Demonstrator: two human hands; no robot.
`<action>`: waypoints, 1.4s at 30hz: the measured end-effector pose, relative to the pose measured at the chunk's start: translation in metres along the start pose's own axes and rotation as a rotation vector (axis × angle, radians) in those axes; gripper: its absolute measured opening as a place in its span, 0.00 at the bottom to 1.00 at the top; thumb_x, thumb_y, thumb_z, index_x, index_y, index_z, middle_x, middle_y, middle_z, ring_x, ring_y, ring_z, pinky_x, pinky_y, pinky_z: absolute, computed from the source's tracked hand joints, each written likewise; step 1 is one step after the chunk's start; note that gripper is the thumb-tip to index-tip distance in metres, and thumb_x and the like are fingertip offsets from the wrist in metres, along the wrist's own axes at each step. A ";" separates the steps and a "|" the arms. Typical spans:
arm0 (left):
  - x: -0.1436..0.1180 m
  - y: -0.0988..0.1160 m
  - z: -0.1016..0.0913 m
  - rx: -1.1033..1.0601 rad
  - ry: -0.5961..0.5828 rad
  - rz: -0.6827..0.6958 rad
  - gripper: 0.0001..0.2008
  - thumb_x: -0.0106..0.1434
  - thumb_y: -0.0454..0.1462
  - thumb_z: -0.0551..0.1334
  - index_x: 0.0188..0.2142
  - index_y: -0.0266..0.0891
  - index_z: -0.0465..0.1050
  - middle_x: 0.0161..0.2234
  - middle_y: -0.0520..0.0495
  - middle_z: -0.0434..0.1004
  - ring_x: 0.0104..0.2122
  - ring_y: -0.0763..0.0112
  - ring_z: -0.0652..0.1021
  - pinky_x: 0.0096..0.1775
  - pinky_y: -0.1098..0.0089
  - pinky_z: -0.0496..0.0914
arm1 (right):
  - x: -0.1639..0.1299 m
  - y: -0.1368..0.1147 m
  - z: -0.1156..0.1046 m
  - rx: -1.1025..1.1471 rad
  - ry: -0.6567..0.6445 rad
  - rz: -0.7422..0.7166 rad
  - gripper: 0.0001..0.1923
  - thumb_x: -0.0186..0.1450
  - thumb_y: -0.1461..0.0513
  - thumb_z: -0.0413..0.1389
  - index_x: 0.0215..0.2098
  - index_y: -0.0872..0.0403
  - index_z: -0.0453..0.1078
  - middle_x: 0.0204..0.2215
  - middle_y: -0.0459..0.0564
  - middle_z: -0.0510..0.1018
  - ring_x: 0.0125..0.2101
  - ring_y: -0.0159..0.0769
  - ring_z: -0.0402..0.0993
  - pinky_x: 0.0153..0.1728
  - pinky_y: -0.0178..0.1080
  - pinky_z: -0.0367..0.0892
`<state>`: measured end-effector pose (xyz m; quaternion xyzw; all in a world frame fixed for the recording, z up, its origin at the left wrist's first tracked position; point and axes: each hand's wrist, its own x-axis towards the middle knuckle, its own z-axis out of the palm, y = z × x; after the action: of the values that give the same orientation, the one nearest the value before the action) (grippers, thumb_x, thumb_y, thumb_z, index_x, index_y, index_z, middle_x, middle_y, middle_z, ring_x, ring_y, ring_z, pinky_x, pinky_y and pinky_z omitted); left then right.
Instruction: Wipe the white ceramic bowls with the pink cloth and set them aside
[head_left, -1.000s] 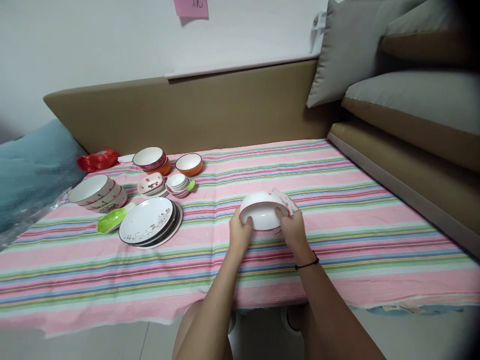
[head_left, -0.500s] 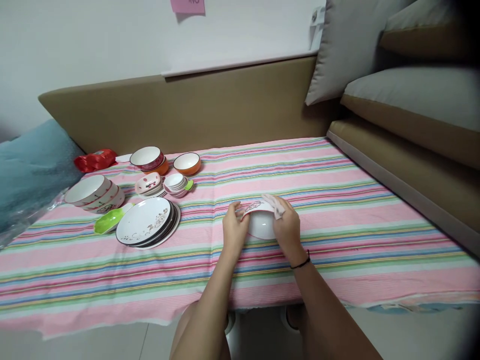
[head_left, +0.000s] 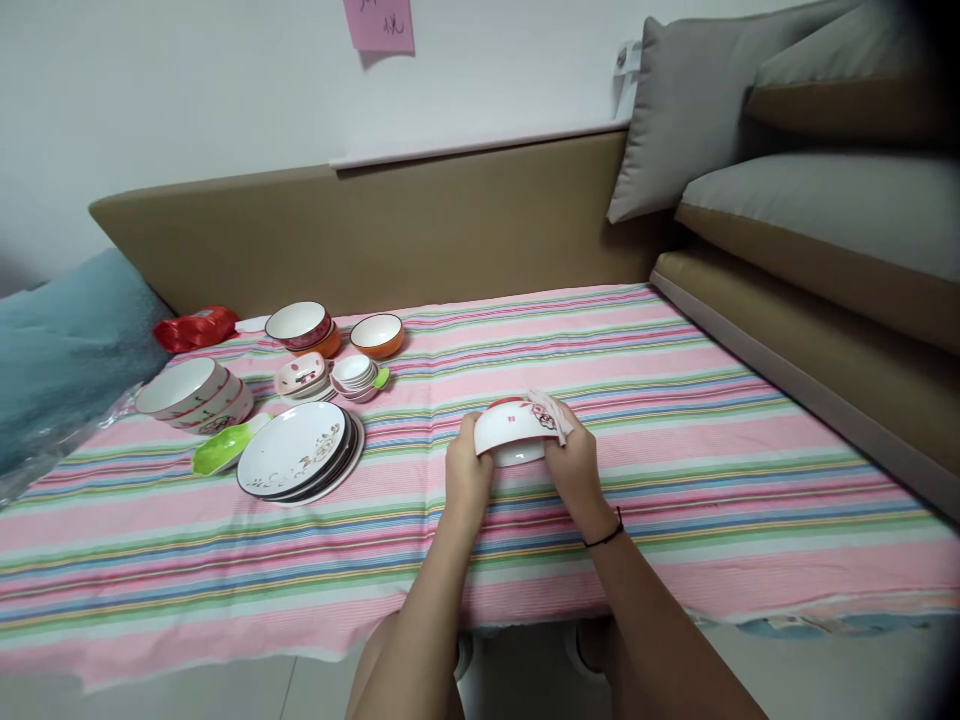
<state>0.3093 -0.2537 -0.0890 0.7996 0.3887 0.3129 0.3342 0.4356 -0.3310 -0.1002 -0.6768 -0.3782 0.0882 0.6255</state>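
Observation:
Between my hands is a white bowl point(head_left: 504, 424) with a red and black flower pattern, tipped over so that its outer wall faces me and part of its white inside shows below. My left hand point(head_left: 468, 462) grips the bowl's left edge, thumb toward me. On the other side my right hand point(head_left: 576, 458) holds the right edge together with a pale cloth point(head_left: 553, 412), which is pressed against the bowl's outside. The fingers behind the bowl are mostly hidden. A black cord circles my right wrist.
To the left stand stacked plates point(head_left: 289, 450), a green leaf-shaped dish point(head_left: 220, 450), nested large bowls point(head_left: 196, 392), small dishes point(head_left: 354, 376), square dishes point(head_left: 301, 374), a red-rimmed bowl stack point(head_left: 298, 326) and an orange bowl point(head_left: 377, 336). Cushions point(head_left: 817, 205) rise at the right.
The bowl has been turned in my hands, so more of its patterned outer wall shows and less of its inside. The view has tilted slightly upward.

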 end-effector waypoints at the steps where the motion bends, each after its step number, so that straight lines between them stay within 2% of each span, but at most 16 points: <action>1: -0.001 0.003 -0.001 0.067 -0.004 -0.005 0.24 0.53 0.25 0.51 0.50 0.39 0.66 0.38 0.45 0.78 0.37 0.61 0.77 0.37 0.68 0.67 | -0.001 -0.002 0.000 -0.070 0.005 -0.033 0.26 0.57 0.68 0.48 0.54 0.55 0.68 0.49 0.54 0.76 0.50 0.45 0.71 0.51 0.46 0.67; 5: -0.004 0.012 0.004 0.322 -0.057 -0.034 0.20 0.60 0.30 0.51 0.52 0.37 0.64 0.44 0.38 0.76 0.37 0.57 0.78 0.35 0.66 0.67 | -0.004 -0.006 0.004 -0.288 -0.014 -0.203 0.23 0.59 0.68 0.47 0.53 0.55 0.68 0.49 0.54 0.75 0.50 0.44 0.71 0.50 0.44 0.68; 8: -0.003 0.014 0.007 0.350 -0.031 -0.057 0.20 0.62 0.31 0.51 0.54 0.38 0.64 0.45 0.38 0.76 0.38 0.56 0.78 0.36 0.64 0.68 | -0.003 -0.007 0.004 -0.292 -0.023 -0.266 0.23 0.61 0.68 0.45 0.53 0.53 0.68 0.49 0.52 0.75 0.50 0.42 0.71 0.50 0.42 0.68; 10: -0.001 0.012 0.006 0.255 0.032 -0.050 0.21 0.60 0.30 0.52 0.54 0.39 0.63 0.45 0.40 0.77 0.40 0.56 0.78 0.39 0.64 0.68 | -0.002 -0.007 0.002 -0.238 -0.012 -0.255 0.24 0.61 0.69 0.45 0.53 0.52 0.68 0.49 0.51 0.75 0.50 0.41 0.71 0.50 0.42 0.68; 14: 0.000 0.004 0.005 -0.106 0.137 0.019 0.23 0.58 0.30 0.54 0.54 0.38 0.60 0.49 0.41 0.75 0.48 0.61 0.75 0.46 0.65 0.68 | 0.002 -0.004 -0.001 -0.055 0.036 -0.150 0.24 0.61 0.68 0.46 0.54 0.53 0.68 0.50 0.51 0.75 0.51 0.41 0.70 0.52 0.44 0.66; 16: 0.001 -0.001 0.008 -0.228 0.103 -0.005 0.23 0.58 0.31 0.56 0.54 0.38 0.60 0.49 0.41 0.75 0.48 0.62 0.75 0.45 0.65 0.69 | 0.004 -0.002 -0.002 0.044 0.056 -0.092 0.24 0.61 0.67 0.47 0.54 0.54 0.68 0.51 0.52 0.75 0.51 0.41 0.70 0.53 0.45 0.65; 19: 0.002 -0.006 0.014 -0.284 0.023 -0.088 0.20 0.56 0.30 0.55 0.49 0.38 0.67 0.44 0.43 0.78 0.42 0.62 0.77 0.42 0.65 0.69 | 0.005 -0.001 -0.004 0.120 0.037 -0.031 0.23 0.61 0.65 0.49 0.54 0.55 0.68 0.51 0.53 0.75 0.51 0.41 0.71 0.54 0.46 0.65; 22: 0.002 -0.007 0.014 -0.239 0.086 -0.092 0.19 0.54 0.27 0.52 0.44 0.38 0.71 0.40 0.45 0.79 0.39 0.62 0.77 0.41 0.66 0.69 | 0.004 -0.003 -0.006 0.070 -0.050 -0.069 0.23 0.61 0.66 0.48 0.54 0.55 0.68 0.52 0.53 0.74 0.53 0.41 0.69 0.56 0.46 0.64; 26: -0.001 -0.003 0.004 -0.109 0.169 -0.049 0.21 0.54 0.27 0.51 0.46 0.39 0.70 0.39 0.46 0.79 0.38 0.62 0.77 0.39 0.68 0.68 | -0.002 -0.006 -0.003 -0.098 -0.096 -0.183 0.30 0.58 0.71 0.46 0.58 0.53 0.63 0.54 0.52 0.72 0.55 0.41 0.67 0.55 0.46 0.64; 28: -0.002 -0.001 0.000 -0.025 0.170 -0.053 0.20 0.57 0.28 0.51 0.47 0.40 0.69 0.39 0.45 0.79 0.38 0.62 0.78 0.38 0.68 0.68 | -0.007 -0.008 0.003 -0.181 -0.096 -0.237 0.31 0.58 0.72 0.45 0.60 0.53 0.61 0.54 0.53 0.71 0.54 0.41 0.67 0.54 0.46 0.66; 32: -0.002 0.004 0.000 0.172 0.123 -0.105 0.18 0.61 0.31 0.52 0.50 0.38 0.68 0.42 0.41 0.78 0.38 0.58 0.78 0.37 0.65 0.68 | -0.016 -0.016 0.020 -0.367 -0.066 -0.368 0.22 0.65 0.67 0.44 0.58 0.56 0.62 0.53 0.58 0.71 0.54 0.44 0.65 0.55 0.49 0.63; 36: -0.002 0.005 0.006 0.263 0.080 -0.122 0.19 0.62 0.32 0.52 0.53 0.36 0.66 0.44 0.37 0.77 0.40 0.56 0.78 0.39 0.63 0.69 | -0.020 -0.020 0.029 -0.489 -0.023 -0.393 0.19 0.67 0.64 0.45 0.55 0.57 0.65 0.50 0.59 0.72 0.52 0.46 0.66 0.54 0.51 0.63; 39: 0.000 0.000 0.011 0.168 0.101 -0.078 0.21 0.60 0.27 0.51 0.52 0.37 0.66 0.48 0.38 0.75 0.46 0.59 0.76 0.46 0.62 0.68 | -0.015 -0.016 0.023 -0.451 -0.048 -0.346 0.19 0.66 0.64 0.46 0.55 0.56 0.65 0.51 0.59 0.72 0.52 0.45 0.67 0.53 0.49 0.64; 42: 0.006 -0.009 0.018 -0.121 0.126 -0.101 0.22 0.57 0.26 0.52 0.51 0.37 0.66 0.49 0.40 0.75 0.49 0.64 0.75 0.51 0.63 0.67 | -0.004 -0.004 0.011 -0.312 -0.044 -0.219 0.22 0.63 0.67 0.45 0.54 0.55 0.66 0.50 0.56 0.73 0.51 0.43 0.68 0.51 0.47 0.66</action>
<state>0.3222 -0.2500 -0.1057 0.7362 0.4292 0.3680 0.3721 0.4245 -0.3257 -0.1000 -0.7183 -0.4723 -0.0252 0.5102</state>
